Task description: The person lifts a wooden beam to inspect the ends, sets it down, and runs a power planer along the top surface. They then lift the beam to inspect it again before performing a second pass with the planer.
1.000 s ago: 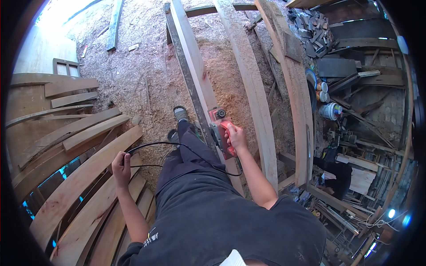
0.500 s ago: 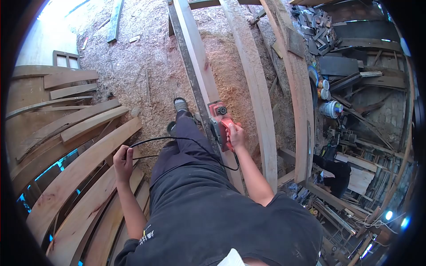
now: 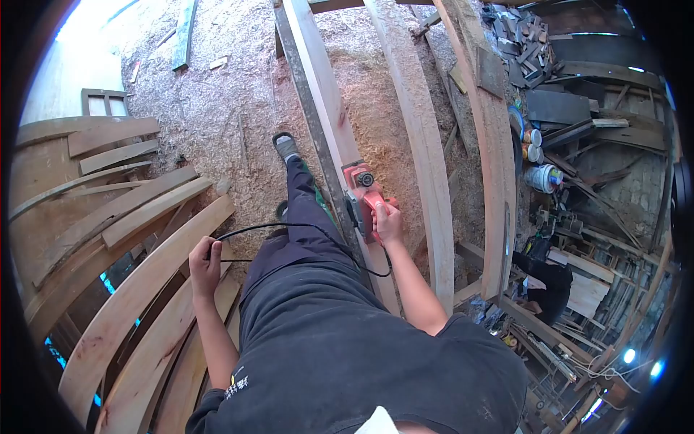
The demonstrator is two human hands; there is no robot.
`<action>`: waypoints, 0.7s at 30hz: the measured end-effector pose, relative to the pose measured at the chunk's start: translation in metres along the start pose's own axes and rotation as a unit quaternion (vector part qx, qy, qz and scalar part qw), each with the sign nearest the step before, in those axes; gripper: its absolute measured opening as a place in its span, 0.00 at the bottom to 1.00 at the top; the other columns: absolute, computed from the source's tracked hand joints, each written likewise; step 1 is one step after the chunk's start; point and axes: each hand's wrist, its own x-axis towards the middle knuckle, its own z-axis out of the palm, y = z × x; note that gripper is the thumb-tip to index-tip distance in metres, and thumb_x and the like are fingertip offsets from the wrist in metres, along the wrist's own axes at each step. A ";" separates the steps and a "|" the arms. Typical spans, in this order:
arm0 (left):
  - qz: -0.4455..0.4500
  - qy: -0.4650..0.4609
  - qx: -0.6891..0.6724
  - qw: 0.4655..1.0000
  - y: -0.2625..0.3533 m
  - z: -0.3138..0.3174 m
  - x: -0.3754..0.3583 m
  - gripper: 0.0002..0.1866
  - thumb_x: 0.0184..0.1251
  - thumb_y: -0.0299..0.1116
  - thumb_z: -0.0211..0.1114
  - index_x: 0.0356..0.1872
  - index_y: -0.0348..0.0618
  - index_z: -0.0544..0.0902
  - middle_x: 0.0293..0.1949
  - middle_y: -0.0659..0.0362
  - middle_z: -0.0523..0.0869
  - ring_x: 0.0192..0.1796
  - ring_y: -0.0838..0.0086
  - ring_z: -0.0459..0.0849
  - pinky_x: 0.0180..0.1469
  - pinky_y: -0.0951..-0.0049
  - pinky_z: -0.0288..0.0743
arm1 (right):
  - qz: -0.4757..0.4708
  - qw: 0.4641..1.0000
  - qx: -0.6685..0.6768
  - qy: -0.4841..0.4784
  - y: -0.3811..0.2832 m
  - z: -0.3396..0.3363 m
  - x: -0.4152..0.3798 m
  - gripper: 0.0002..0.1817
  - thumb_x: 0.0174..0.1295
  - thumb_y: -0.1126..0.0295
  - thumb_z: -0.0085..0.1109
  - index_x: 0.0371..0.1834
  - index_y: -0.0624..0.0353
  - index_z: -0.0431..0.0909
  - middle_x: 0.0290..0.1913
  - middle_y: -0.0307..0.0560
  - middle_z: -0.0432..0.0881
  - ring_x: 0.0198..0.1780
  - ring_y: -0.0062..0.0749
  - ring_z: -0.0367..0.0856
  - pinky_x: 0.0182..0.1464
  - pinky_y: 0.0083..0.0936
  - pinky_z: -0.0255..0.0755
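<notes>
Planer and plank share one line: the red electric hand planer (image 3: 365,199) sits on the long, pale, narrow wooden plank (image 3: 318,94), whose long axis runs up and away from the person, so the bare length of wood lies straight ahead of the tool's nose. The right hand (image 3: 387,220) is the nearer one, its fingers curled tight around the planer's rear handle, knuckles up, wrist in line with the plank. The left hand (image 3: 205,265) hangs well apart at the person's left side, fingers closed in a loose fist on the thin black power cord (image 3: 289,228), which loops across the dark trousers toward the planer's back end and is held off the plank. The plank's top face looks smooth and light with a reddish streak; a darker strip runs along its left edge. To its right lies a second, rougher grey-brown board (image 3: 416,130), roughly parallel. Beneath and around both, pale curled wood shavings (image 3: 217,108) cover the ground in a thick, fluffy layer. To the left, a stack of curved, reddish-brown planks (image 3: 137,289) lies fanned out, dry and flat-faced.
</notes>
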 end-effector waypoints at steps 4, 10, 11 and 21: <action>-0.019 -0.029 -0.002 0.999 0.004 0.004 0.041 0.17 0.83 0.37 0.64 0.33 0.34 0.77 0.24 0.57 0.72 0.27 0.72 0.70 0.32 0.68 0.66 | 0.004 0.999 -0.044 0.011 -0.011 0.012 0.032 0.24 0.73 0.50 0.58 0.28 0.60 0.86 0.19 0.38 0.80 0.20 0.25 0.80 0.26 0.30 0.74; -0.036 -0.058 0.002 0.998 0.002 0.004 0.114 0.18 0.83 0.37 0.64 0.33 0.34 0.77 0.24 0.56 0.72 0.27 0.71 0.71 0.32 0.68 0.66 | -0.037 0.998 -0.044 0.002 -0.051 0.042 0.081 0.20 0.77 0.55 0.58 0.30 0.58 0.82 0.20 0.32 0.77 0.17 0.16 0.74 0.19 0.20 0.68; -0.038 -0.058 0.004 0.998 0.002 0.004 0.126 0.18 0.83 0.37 0.64 0.32 0.34 0.77 0.24 0.56 0.72 0.27 0.71 0.71 0.32 0.68 0.66 | -0.031 0.996 -0.083 0.008 -0.059 0.046 0.088 0.22 0.74 0.51 0.57 0.33 0.59 0.86 0.23 0.42 0.82 0.24 0.30 0.81 0.28 0.30 0.74; -0.071 -0.061 0.014 0.995 0.022 -0.015 0.257 0.19 0.85 0.37 0.61 0.32 0.36 0.72 0.24 0.60 0.66 0.28 0.74 0.64 0.31 0.69 0.60 | -0.111 0.982 -0.148 0.022 -0.138 0.091 0.151 0.22 0.75 0.54 0.58 0.30 0.60 0.84 0.18 0.36 0.78 0.18 0.21 0.77 0.22 0.26 0.70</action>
